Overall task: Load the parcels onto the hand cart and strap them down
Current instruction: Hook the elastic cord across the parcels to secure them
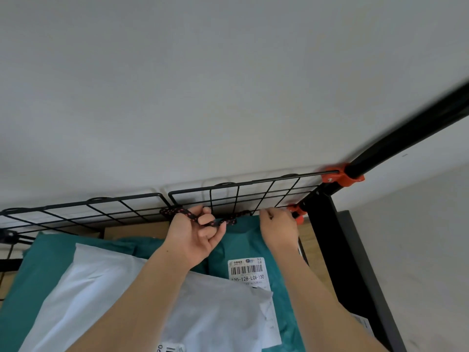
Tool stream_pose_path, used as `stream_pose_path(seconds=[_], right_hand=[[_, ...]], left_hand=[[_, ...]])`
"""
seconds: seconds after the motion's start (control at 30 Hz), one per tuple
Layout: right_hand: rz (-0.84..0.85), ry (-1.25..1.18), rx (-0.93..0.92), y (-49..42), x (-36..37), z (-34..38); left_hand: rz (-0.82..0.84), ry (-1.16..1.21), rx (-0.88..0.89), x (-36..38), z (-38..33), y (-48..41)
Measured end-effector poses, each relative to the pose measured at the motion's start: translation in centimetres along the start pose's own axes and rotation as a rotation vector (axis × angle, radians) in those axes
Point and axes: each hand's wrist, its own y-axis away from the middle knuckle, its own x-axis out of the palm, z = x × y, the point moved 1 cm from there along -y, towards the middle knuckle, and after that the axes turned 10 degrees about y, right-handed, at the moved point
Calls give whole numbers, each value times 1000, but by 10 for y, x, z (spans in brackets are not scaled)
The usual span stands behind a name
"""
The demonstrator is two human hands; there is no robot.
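Looking down at the loaded hand cart [327,232], parked against a white wall [228,85]. We see both hands working at the far wire mesh panel [237,199].

- Left hand [198,232]: fingers curled round a black cord [177,212] with red flecks. The cord comes off the lower mesh wire at the panel joint, crosses the back of the fingers, and exits past the thumb toward the right.
- Right hand [278,227]: back of the hand faces us, fingers curled in at the bottom wire of the mesh, just beside the lower orange clamp [295,212]. We cannot tell whether it grips the cord end, the wire or nothing.
- The hands are near each other, not touching.

Parcels are in the cart bed, below the hands:
- teal mailer [243,242] directly under both hands, with a barcode shipping label [247,271] facing up
- white mailer [101,288] lying over the teal ones, under the left forearm
- cardboard box [137,229] at the far side, against the mesh, partly covered by the mailers

The black handle tube [406,130] rises at the right from an upper orange clamp [340,177] at the mesh corner.
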Motion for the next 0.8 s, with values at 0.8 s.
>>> stream_pose_path(seconds=[0.8], right_hand=[[48,-1556,840,-17,-17,-35]], left_hand=[[102,-112,-87,-10,-4,-1]])
